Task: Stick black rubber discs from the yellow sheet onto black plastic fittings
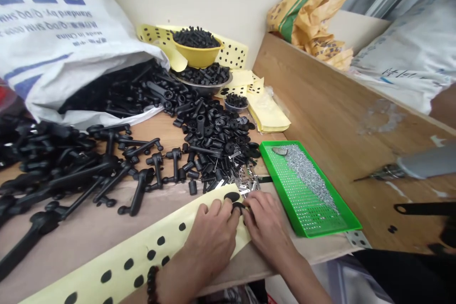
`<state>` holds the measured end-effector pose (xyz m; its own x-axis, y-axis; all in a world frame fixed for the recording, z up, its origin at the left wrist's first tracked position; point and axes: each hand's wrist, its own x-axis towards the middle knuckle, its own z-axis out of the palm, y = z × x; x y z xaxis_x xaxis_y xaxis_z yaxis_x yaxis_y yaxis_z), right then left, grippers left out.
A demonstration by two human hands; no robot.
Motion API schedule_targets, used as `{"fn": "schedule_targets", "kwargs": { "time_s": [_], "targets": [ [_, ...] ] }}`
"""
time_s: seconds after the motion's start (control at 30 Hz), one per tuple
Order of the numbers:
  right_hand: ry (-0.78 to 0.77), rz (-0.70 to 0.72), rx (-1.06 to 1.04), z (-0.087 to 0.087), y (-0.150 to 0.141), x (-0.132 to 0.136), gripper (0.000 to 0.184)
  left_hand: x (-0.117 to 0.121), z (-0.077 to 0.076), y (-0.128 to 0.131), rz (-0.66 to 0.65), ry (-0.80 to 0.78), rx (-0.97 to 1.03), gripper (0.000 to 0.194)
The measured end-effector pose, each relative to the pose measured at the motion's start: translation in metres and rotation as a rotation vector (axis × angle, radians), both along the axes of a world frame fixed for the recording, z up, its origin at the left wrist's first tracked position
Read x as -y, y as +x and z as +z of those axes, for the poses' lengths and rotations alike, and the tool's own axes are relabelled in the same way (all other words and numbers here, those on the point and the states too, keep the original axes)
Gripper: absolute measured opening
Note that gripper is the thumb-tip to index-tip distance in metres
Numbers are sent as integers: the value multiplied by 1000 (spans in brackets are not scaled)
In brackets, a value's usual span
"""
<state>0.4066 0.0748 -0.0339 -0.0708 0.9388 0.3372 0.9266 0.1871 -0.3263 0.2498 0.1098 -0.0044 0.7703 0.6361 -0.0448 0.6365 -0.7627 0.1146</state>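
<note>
A long yellow backing sheet (117,237) with black round and oval stickers lies across the front of the table. My left hand (213,230), a dark beaded bracelet at its wrist, rests on this sheet with its fingers curled in. Thumb and fingertips pinch at a black oval sticker (238,206) near the sheet's right end. From the other side my right hand (265,221) meets it, fingers bent and closed at the same sticker. Another oval sticker (232,196) lies flat just beyond. Small metal clips (247,180) are heaped past my fingertips.
A green tray (306,228) of small metal parts stands at right. Black handle-like parts (138,190) spread leftward from a white sack (81,47). Behind are a heap of black plastic pieces (217,133) and a yellow bowl (197,57). A power screwdriver (395,171) lies at right.
</note>
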Motion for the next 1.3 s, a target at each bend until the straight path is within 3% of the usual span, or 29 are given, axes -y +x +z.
{"fn": "schedule_targets", "kwargs": {
  "time_s": [0.2,0.43,0.6,0.67,0.77,0.83,0.93,1.1,1.3],
  "targets": [
    [24,11,31,2,-5,-1,15,1,-2,0,1,22,15,28],
    [-18,70,-148,5,-13,8,18,4,-8,-3,-46,23,43,24],
    [-105,96,-222,7,-12,12,15,3,10,-19,-60,-105,91,21],
    [-178,116,-265,9,-7,14,14,-3,21,-39,11,-92,124,24],
    [-278,138,-333,12,2,17,12,-20,29,-77,249,117,123,26],
    [-306,140,-377,14,4,19,11,-34,28,-102,430,251,56,26],
    [-282,141,-468,18,1,19,11,-51,17,-128,613,280,-18,36],
    [-298,193,-679,25,-13,17,11,-58,8,-144,670,103,239,46],
    [-411,206,-1029,32,-23,8,14,-43,27,-139,882,-362,719,49]
  ]
}}
